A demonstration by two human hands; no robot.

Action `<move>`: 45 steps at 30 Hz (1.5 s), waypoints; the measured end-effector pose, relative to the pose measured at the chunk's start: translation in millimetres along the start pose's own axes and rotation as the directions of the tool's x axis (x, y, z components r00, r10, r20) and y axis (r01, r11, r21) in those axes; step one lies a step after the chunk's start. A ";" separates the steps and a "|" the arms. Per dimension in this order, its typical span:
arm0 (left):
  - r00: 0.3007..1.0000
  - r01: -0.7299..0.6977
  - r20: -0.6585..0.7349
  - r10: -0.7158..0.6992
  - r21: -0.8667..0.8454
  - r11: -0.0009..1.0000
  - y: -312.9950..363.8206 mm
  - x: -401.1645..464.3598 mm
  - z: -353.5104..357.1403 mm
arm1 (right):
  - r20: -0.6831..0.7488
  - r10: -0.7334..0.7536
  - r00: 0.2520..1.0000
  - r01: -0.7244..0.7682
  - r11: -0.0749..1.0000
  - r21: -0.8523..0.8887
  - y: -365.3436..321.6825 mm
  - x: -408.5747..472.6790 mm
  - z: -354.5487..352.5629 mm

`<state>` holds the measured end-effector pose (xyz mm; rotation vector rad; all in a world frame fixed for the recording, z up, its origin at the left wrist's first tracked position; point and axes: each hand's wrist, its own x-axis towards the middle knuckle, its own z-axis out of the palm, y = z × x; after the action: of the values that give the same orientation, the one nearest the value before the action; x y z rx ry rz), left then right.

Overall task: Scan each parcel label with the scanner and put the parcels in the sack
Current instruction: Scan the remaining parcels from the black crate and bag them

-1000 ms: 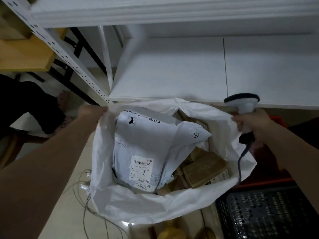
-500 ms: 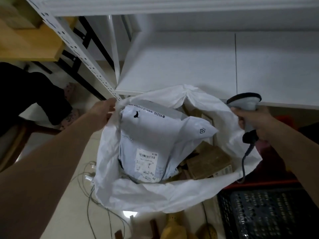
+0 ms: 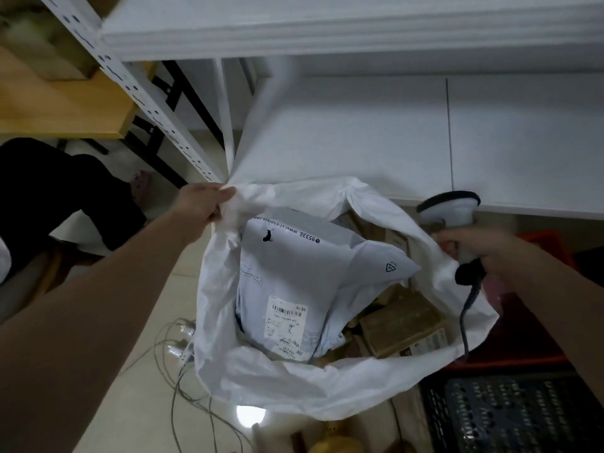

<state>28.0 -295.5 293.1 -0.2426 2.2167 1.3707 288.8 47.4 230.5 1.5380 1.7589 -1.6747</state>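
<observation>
A white sack (image 3: 294, 387) stands open on the floor in front of me. My left hand (image 3: 202, 204) grips its rim at the upper left. Inside lies a grey mailer parcel (image 3: 313, 276) with a white barcode label (image 3: 287, 317) facing up, and brown cardboard boxes (image 3: 402, 325) lie to its right. My right hand (image 3: 474, 245) grips the handle of a white and black scanner (image 3: 449, 209) at the sack's right rim; whether it also pinches the rim I cannot tell. The scanner's cable (image 3: 465, 318) hangs down over the sack's edge.
A white shelf board (image 3: 392, 132) runs just behind the sack, with a perforated white upright (image 3: 137, 89) to the left. A black crate (image 3: 510, 416) and a red crate (image 3: 510, 348) stand at lower right. Cables and a plug (image 3: 178, 349) lie on the floor left of the sack.
My left hand has pulled the sack's rim up and leftward. The scanner hand has stayed at the right rim. The view has tilted a little.
</observation>
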 end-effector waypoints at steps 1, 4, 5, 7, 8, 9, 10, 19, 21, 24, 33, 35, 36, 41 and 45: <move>0.995 -0.063 -0.076 0.062 -0.005 0.998 9.8 -3.0 -2.0 | -0.013 -0.028 1.000 0.029 0.998 0.051 -9.3 -5.4 -3.7; 0.956 -0.212 -0.215 0.201 -0.030 0.977 35.7 -15.9 -7.7 | -0.151 -0.144 0.978 0.160 0.982 0.099 -40.5 -21.9 -19.7; 0.951 -0.240 -0.213 0.224 -0.052 0.969 41.3 -19.0 -8.1 | -0.176 -0.167 0.970 0.187 0.976 0.107 -48.4 -26.5 -24.8; 0.957 -0.250 -0.170 0.235 -0.073 0.965 46.0 -22.5 -6.8 | -0.194 -0.196 0.961 0.219 0.970 0.105 -54.8 -30.2 -30.7; 0.962 -0.244 -0.145 0.231 -0.076 0.967 46.3 -22.6 -4.8 | -0.196 -0.194 0.961 0.214 0.973 0.086 -52.5 -29.6 -30.7; 0.966 -0.236 -0.121 0.227 -0.070 0.969 45.6 -23.3 -2.1 | -0.195 -0.179 0.964 0.195 0.978 0.068 -47.0 -28.2 -28.6; 0.967 -0.239 -0.102 0.233 -0.049 0.970 44.9 -24.4 1.4 | -0.203 -0.154 0.967 0.170 0.984 0.061 -38.9 -25.4 -25.9; 0.913 -0.378 0.143 0.382 0.648 0.662 37.2 -45.6 22.5 | -0.208 0.010 0.978 -0.012 1.000 -0.007 35.6 -10.4 3.8; 0.812 -0.455 -0.047 0.582 0.575 0.680 44.8 -47.4 21.1 | -0.321 -0.068 0.945 0.093 0.994 0.061 33.9 -9.3 -2.7; 0.676 -0.491 -0.398 0.620 0.384 0.782 56.3 -46.1 12.6 | -0.510 -0.094 0.855 0.267 0.923 0.277 21.5 -15.3 -21.6; 0.853 -0.193 -0.423 0.305 0.287 0.938 -20.5 -60.9 16.1 | -0.374 0.065 0.925 0.012 0.980 0.199 47.0 -27.9 -19.1; 0.865 -0.031 -0.484 0.131 0.209 0.978 -53.8 -77.6 18.1 | -0.361 0.079 0.929 0.002 0.976 0.218 65.4 -28.8 -17.6; 0.860 0.057 -0.509 0.045 0.183 0.981 -73.4 -86.0 19.3 | -0.348 0.093 0.933 -0.004 0.969 0.248 75.9 -29.2 -16.1; 0.744 0.400 -0.573 -0.345 -0.032 0.916 -163.8 -124.1 23.6 | -0.389 0.172 0.905 -0.012 0.925 0.380 118.8 -39.6 -2.3; 0.643 0.422 -0.632 -0.432 -0.178 0.889 -194.3 -152.7 36.5 | -0.363 0.226 0.904 -0.039 0.888 0.457 140.9 -63.0 17.0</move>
<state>249.3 -373.0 207.0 -1.3668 2.4345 1.1207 418.7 -30.0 195.4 2.3033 1.4435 -1.8715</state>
